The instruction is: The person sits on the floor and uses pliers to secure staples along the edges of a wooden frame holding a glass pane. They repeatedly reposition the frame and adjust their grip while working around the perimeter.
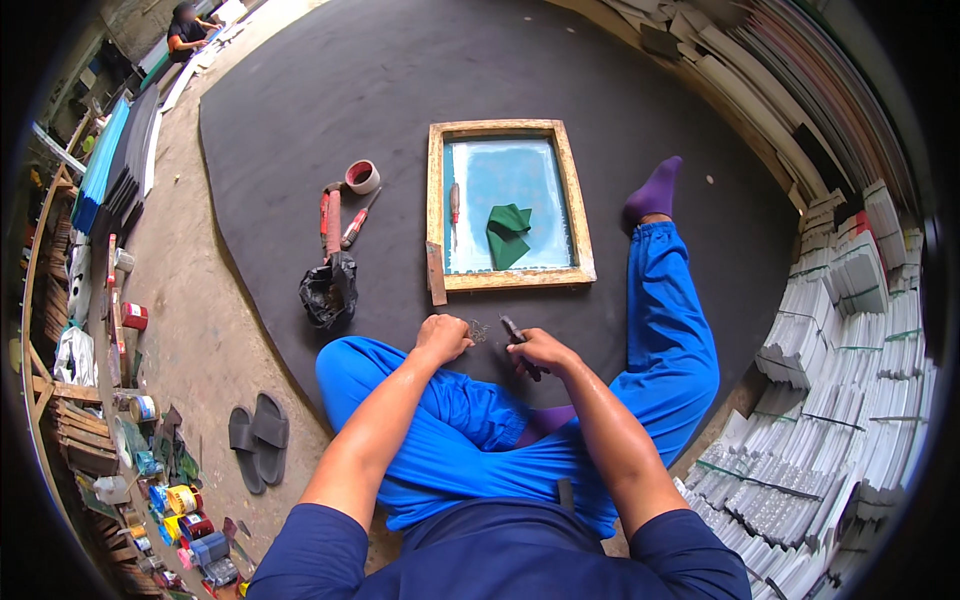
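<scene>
My left hand [444, 339] is curled closed beside a small pile of thin metal bits [478, 330], perhaps staples or small nails. Whatever its fingers hold, if anything, is hidden. My right hand [543, 351] is wrapped around dark-handled pliers [513, 329], whose tip points up and left toward the pile. Just beyond both hands lies a wooden frame [512, 281] with blue mesh stretched inside. A folded green cloth [508, 236] and a slim screwdriver [455, 212] rest on the mesh. A flat rusty metal strip [436, 273] lies over the frame's near left corner.
Left of the frame are a tape roll [362, 177], red-handled tools [351, 232] and a black plastic bundle [328, 291] on the dark mat [300, 110]. Stacked white bundles [810, 420] line the right. Sandals [259, 443] and paint cans [184, 499] stand left; another person [188, 35] sits far left.
</scene>
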Motion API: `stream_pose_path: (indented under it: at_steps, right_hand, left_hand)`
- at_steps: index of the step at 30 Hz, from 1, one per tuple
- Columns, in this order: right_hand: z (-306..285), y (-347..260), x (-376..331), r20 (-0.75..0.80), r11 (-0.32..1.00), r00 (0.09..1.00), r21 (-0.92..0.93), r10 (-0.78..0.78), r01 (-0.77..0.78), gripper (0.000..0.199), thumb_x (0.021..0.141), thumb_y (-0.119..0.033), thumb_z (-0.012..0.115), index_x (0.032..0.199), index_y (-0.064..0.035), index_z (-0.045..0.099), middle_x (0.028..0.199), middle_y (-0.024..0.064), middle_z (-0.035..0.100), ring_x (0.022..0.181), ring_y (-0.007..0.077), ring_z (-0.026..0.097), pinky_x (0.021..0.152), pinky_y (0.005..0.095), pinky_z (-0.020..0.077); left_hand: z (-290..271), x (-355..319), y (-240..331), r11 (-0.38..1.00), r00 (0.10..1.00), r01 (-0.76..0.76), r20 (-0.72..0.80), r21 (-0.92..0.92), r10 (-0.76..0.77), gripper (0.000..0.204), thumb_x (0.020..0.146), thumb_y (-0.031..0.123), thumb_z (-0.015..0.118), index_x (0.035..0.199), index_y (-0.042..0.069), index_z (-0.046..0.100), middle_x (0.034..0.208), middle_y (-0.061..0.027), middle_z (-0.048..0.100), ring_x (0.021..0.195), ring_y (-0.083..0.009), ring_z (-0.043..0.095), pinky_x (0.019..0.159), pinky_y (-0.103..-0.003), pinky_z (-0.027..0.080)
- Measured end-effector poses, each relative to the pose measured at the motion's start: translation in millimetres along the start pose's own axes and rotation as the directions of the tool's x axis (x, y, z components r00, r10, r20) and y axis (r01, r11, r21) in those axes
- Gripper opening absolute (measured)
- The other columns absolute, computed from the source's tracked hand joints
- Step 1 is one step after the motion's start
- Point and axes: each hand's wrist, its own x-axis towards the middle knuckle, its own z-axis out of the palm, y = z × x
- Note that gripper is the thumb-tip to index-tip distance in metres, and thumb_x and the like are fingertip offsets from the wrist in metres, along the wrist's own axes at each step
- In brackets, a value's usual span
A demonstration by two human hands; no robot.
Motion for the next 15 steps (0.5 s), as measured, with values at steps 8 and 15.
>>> stream_pose_path:
  at_steps: [8,15]
  right_hand:
    - [-80.7,-5.7,-10.0,-0.217,0.961,0.965,0.262,0.145,-0.086,0.029,0.097,-0.023,0.063,0.120,-0.0060,0.057,0.096,0.0139,0.068,0.080,0.0261,0.071,0.067,0.0478,0.0532]
    - [-119.5,-21.8,-9.2,-0.189,0.959,0.958,0.228,0.214,-0.169,0.034,0.097,-0.020,0.062,0.124,-0.0005,0.053,0.100,0.0196,0.067,0.083,0.0327,0.071,0.073,0.0560,0.0591]
  left_hand:
    - [2.7,10.9,0.0,0.997,0.985,-0.065,-0.165,-0.035,0.059,0.029,0.078,0.038,0.082,0.091,0.012,0.078,0.091,-0.0098,0.076,0.092,-0.0286,0.072,0.082,-0.042,0.055]
    - [0.1,30.4,5.0,0.993,0.959,-0.103,-0.270,-0.056,0.085,0.025,0.079,0.033,0.081,0.090,0.011,0.077,0.091,-0.0090,0.075,0.094,-0.0280,0.071,0.083,-0.043,0.055]
